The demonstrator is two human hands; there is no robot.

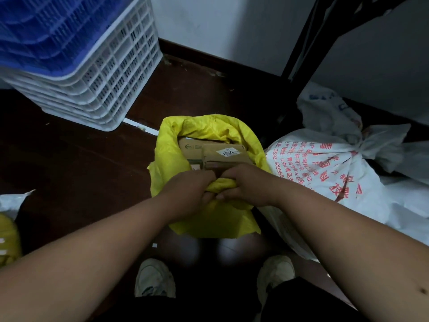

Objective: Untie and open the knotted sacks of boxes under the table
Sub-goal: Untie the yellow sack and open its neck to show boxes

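Cardboard boxes (212, 154) partly hidden inside yellow sack (209, 219); label print too blurred.

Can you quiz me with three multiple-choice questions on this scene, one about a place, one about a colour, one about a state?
1. Where does the knotted white woven sack with red print lie relative to the open yellow woven sack?
A. to its right
B. to its left
C. inside it

2. What colour are the crates nested inside the white plastic lattice crates?
A. red
B. blue
C. green

3. What state is the yellow sack in?
A. knotted shut
B. open
C. lying flat, empty

Answers: 1 A, it lies beside the right hand. 2 B, the blue crates show on top. 3 B, brown cardboard boxes show while both hands, left hand too, grip its near edge.
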